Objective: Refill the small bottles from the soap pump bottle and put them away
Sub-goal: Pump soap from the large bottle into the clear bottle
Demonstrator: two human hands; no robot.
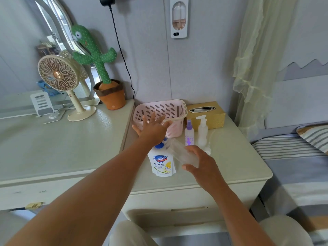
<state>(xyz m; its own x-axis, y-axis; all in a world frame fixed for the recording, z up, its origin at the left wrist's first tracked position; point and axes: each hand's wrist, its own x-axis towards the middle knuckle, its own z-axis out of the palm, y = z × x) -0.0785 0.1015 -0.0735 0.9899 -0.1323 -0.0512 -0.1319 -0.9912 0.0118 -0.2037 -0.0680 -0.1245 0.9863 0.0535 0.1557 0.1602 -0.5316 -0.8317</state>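
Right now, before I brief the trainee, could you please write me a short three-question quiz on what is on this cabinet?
1. True or false: the right hand holds a clear small bottle at a tilt.
2. As the camera sees it, what stands just right of the purple spray bottle? A) a desk fan B) a white pump bottle C) a plush cactus
3. Fill in: the left hand, fingers spread, is in front of the ____ basket.

Key: 1 true; 2 B; 3 pink.
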